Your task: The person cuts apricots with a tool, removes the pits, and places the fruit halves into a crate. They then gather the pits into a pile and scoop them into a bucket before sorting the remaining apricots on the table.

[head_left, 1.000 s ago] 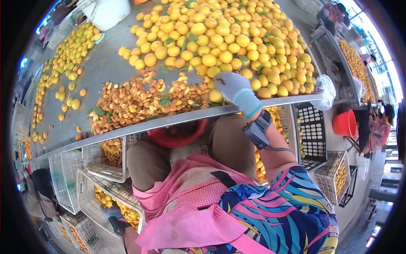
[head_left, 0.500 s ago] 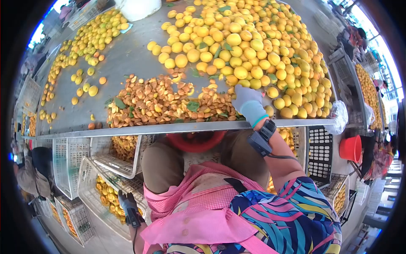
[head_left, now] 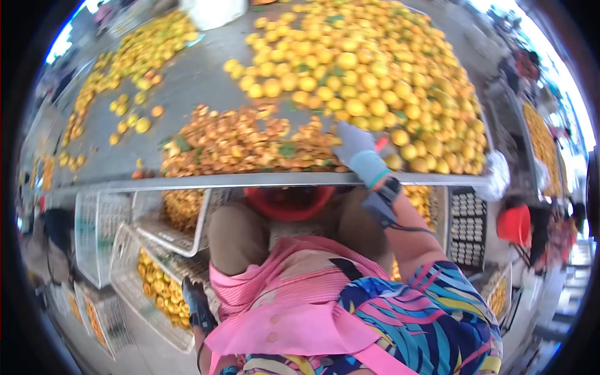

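Note:
My right hand (head_left: 359,150), in a grey glove, is over the table's front edge, between the heap of yellow fruit (head_left: 400,87) and the pile of brown pits (head_left: 231,140). Something red sticks out beside its fingers; blur hides how the fingers are closed and what they hold. My left hand (head_left: 197,301), in a dark and grey glove, hangs low at the left, beside a crate of yellow fruit halves (head_left: 164,290). Its fingers are blurred, and nothing can be made out in them.
A metal rim (head_left: 250,181) runs along the table front. Below it are a red basin (head_left: 289,205) between the knees and a white crate (head_left: 97,237). More fruit (head_left: 147,50) lies back left. A black crate (head_left: 467,228) and red bucket (head_left: 514,224) stand right.
My right hand has shifted slightly left, and a red thing now shows more beside it. My left hand has moved a little to the right. The whole view is more blurred.

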Motion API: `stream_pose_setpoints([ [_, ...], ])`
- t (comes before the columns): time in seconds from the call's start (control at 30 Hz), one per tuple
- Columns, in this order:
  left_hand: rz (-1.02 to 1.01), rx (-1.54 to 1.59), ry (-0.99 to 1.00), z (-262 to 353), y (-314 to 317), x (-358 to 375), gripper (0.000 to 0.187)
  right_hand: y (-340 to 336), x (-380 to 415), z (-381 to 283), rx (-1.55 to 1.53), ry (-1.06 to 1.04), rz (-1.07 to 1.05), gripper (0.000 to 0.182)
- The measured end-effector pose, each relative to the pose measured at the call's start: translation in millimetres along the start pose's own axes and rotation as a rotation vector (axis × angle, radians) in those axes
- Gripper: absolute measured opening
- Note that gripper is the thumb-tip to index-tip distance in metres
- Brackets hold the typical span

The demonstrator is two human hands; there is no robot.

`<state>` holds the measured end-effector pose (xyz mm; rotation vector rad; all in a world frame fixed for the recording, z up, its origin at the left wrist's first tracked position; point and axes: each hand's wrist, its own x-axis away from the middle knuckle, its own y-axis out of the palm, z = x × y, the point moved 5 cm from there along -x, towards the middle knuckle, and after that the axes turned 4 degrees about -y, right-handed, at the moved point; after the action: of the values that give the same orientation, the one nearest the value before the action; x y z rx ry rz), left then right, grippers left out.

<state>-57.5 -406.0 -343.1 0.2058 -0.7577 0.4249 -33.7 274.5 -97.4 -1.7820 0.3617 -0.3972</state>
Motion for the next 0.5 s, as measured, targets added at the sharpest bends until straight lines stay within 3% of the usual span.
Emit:
stream_pose_setpoints([
  [0.07, 0.007, -0.031, -0.020, -5, 2, -1, 0.035, -18, 13, -3, -0.318, -0.021, 0.203, 0.048],
  [0.13, 0.018, -0.051, -0.031, -9, 3, -1, 0.035, -30, 22, -2, -0.437, 0.005, 0.223, 0.039],
  [0.2, 0.012, -0.067, -0.042, -12, 9, -1, 0.035, -23, 29, -2, -1.381, 0.072, 0.126, 0.029],
  [0.23, 0.008, -0.074, -0.044, -13, 10, -1, 0.035, -27, 36, 0, -1.379, 0.078, 0.140, 0.029],
  [0.3, -0.004, -0.088, -0.042, -12, 14, 1, 0.035, -27, 51, -7, -1.977, 0.138, 0.009, 0.024],
  [0.4, -0.045, -0.103, -0.045, -10, 28, 4, 0.035, -35, 69, -15, -2.206, 0.074, -0.015, 0.025],
  [0.43, -0.058, -0.104, -0.035, -8, 33, 6, 0.035, -36, 77, -13, -2.133, 0.169, -0.046, 0.026],
  [0.5, -0.110, -0.113, -0.006, 2, 50, 17, 0.035, -47, 91, -17, -1.990, 0.154, 0.014, 0.029],
])
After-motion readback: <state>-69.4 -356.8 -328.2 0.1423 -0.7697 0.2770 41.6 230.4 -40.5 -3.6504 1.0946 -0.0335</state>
